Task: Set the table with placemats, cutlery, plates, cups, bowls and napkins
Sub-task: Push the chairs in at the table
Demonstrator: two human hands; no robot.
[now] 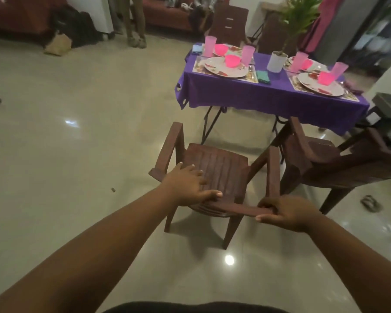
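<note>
Right hand grips the chair back's top edge, left hand beside it with fingers straight.

Chair stands before the table (plates on placemats)

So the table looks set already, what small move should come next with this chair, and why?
Probably push the chair forward toward the table. Both hands are on its backrest, the left hand resting and the right hand gripping, and open floor separates it from the near-left place setting's plate.
</note>
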